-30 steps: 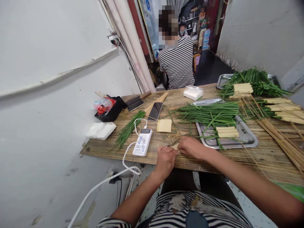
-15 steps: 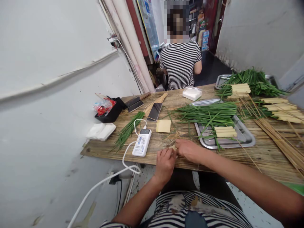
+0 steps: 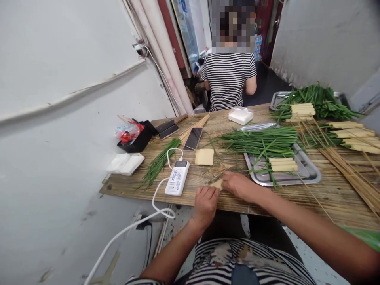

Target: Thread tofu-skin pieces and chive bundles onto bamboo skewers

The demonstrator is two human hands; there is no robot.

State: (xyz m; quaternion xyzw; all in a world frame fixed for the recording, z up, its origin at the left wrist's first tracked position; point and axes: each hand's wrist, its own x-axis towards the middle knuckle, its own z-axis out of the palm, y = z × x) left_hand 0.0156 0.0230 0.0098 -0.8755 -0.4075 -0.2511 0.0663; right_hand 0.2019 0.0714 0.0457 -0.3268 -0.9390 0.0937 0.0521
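Close to the table's front edge, my left hand (image 3: 205, 202) and my right hand (image 3: 240, 187) are closed on the two ends of a pale yellow tofu-skin sheet (image 3: 217, 184), which looks partly rolled. Fingers hide most of it, and whether anything lies inside cannot be made out. Just beyond is a small stack of square tofu-skin sheets (image 3: 204, 157). To the right, a metal tray (image 3: 308, 174) bears long green chives (image 3: 261, 140) and several finished tofu-skin rolls (image 3: 283, 164) on a skewer.
A white power bank (image 3: 177, 179) with a cable, a phone (image 3: 193, 139) and loose chives (image 3: 162, 160) lie left. Bamboo skewers (image 3: 347, 170) and more rolls (image 3: 360, 136) are at right. A black box (image 3: 138, 138) stands far left. A person (image 3: 229, 77) in stripes is beyond the table.
My right hand has shifted slightly away from my left, so more of the tofu-skin sheet shows between them. The person beyond the table has moved a little to the right.
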